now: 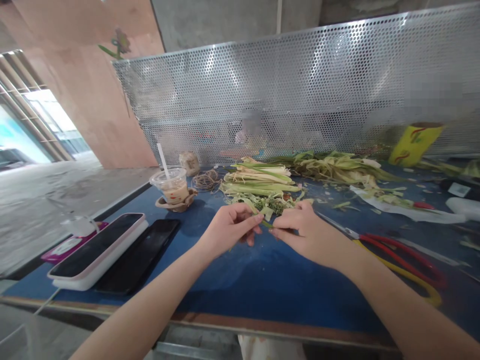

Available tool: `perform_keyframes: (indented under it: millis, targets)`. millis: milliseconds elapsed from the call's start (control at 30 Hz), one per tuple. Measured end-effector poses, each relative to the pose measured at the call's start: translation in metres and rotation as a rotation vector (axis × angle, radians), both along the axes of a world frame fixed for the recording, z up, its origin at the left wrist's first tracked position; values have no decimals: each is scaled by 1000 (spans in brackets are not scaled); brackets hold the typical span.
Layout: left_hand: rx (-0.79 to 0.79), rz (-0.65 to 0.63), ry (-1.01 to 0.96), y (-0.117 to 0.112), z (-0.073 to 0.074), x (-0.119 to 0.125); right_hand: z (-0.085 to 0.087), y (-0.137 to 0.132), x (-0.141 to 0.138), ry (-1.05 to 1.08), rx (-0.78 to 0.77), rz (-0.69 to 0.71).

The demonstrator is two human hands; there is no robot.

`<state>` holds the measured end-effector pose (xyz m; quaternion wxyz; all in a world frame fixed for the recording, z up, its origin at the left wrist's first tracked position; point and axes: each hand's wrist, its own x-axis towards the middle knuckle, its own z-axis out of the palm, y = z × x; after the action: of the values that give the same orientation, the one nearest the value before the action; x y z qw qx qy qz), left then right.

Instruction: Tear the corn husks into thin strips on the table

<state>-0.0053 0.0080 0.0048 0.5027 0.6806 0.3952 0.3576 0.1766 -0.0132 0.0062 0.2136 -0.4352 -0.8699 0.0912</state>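
Both hands are raised over the near middle of the blue table, pinching one narrow green leaf strip (267,224) between them. My left hand (232,224) has thumb and fingers closed on its left part. Close beside it, my right hand (302,227) grips the other end with fingers curled in. Just behind the hands lies a pile of small curled green scraps (279,202). Behind that are stacked pale green leaf strips (258,185), apparently husks. To the right of my right hand are scissors (397,255) with red and yellow handles, their blades partly hidden by it.
At left stand an iced drink cup (172,187) in a cardboard holder, a twine coil (206,180), a pale phone (99,245) and a black phone (140,257). Loose husks (337,167), white paper (408,212) and a yellow roll (414,145) lie right, before a perforated metal screen (262,80).
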Motion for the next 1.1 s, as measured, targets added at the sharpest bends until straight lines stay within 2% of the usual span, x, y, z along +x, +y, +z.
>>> perform_keyframes:
  millis: [233, 300, 400, 467, 567, 667, 733, 967, 1100]
  targets:
    - [-7, 31, -8, 3, 2, -3, 1, 1, 8, -3, -68, 27]
    - [39, 2, 13, 4, 5, -5, 1, 2, 11, 29, -25, -33]
    - [72, -94, 60, 3, 8, -7, 0, 6, 16, 145, 125, -198]
    - [67, -163, 72, 1, 7, -6, -1, 9, 17, 191, 186, -238]
    - [17, -234, -12, -1, 2, -4, -5, 10, 13, 185, 192, -147]
    - [-45, -236, -100, -3, -2, -2, -11, 9, 5, 205, 196, -73]
    - [-64, -237, -87, -4, -3, -1, -13, 8, 1, 230, 180, -49]
    - [9, -239, -59, -6, 0, -1, -8, 6, -3, 444, 131, -22]
    - [-24, -247, -63, -7, 0, -1, -8, 5, -3, 454, 170, -68]
